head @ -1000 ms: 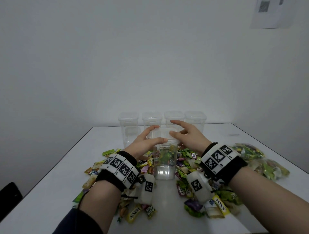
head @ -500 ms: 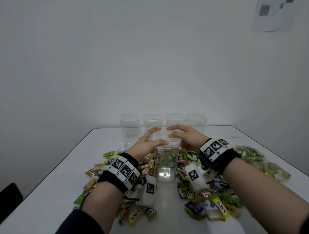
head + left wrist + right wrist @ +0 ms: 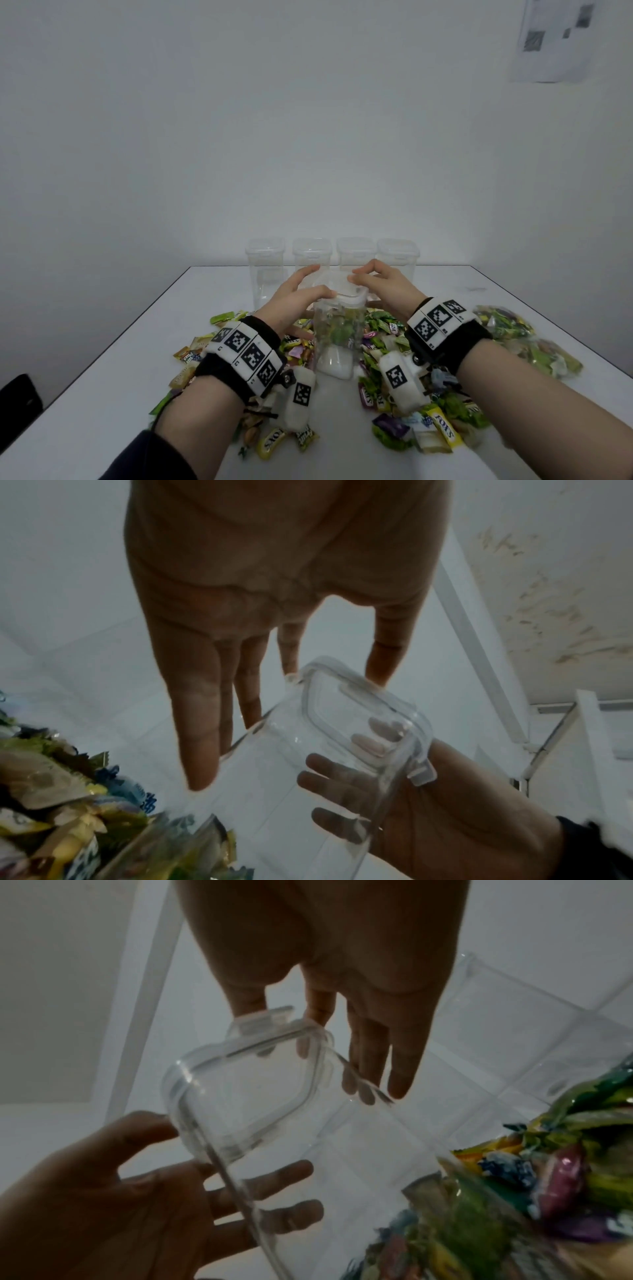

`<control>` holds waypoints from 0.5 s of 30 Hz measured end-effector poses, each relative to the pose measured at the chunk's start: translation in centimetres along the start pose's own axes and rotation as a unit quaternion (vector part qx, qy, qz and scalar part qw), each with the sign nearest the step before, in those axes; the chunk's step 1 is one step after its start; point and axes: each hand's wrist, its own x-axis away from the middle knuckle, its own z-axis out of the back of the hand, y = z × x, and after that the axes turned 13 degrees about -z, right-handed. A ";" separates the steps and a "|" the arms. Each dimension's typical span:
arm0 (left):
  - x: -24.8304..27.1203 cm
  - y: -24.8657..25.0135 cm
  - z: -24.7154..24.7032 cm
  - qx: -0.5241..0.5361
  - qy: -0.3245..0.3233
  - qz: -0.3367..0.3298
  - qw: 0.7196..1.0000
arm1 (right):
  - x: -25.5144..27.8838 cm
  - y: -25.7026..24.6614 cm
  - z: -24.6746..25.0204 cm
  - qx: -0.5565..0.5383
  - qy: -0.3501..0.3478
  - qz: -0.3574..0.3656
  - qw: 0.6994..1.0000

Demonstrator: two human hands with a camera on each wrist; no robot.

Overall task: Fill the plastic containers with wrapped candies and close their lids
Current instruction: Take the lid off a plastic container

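Two hands: left hand (image 3: 297, 301) and right hand (image 3: 383, 287) flank the lid (image 3: 337, 291), one on each side, both equally near.
Container: the container (image 3: 337, 337) stands upright, long axis vertical, toward the table's (image 3: 102, 377) near edge, partly filled.
Lid: it sits on the container's mouth, side flaps apparently not yet snapped down.
Left hand state: fingers spread and nearly straight, tips resting on the lid's left rim.
Right hand state: fingers loosely bent, tips touching the lid's right rim.
Around: wrapped candies (image 3: 387, 337) heaped on both sides; a candy bag (image 3: 513, 329) by the right edge.
Behind: four closed empty containers (image 3: 356, 253) along the far edge, well apart.
Obstruction: nothing stands between hands and flaps.
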 end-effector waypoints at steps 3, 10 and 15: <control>0.7 -0.3 -0.1 0.010 0.062 -0.018 0.998 | 0.3 0.3 0.2 -0.078 -0.004 -0.012 0.997; 1.1 -0.5 -0.7 0.035 0.121 -0.064 0.990 | 1.2 0.3 -0.4 -0.053 -0.026 -0.032 0.998; 1.0 -0.6 -1.0 -0.014 0.076 -0.104 0.992 | 1.8 0.0 -1.9 -0.124 -0.066 -0.069 0.988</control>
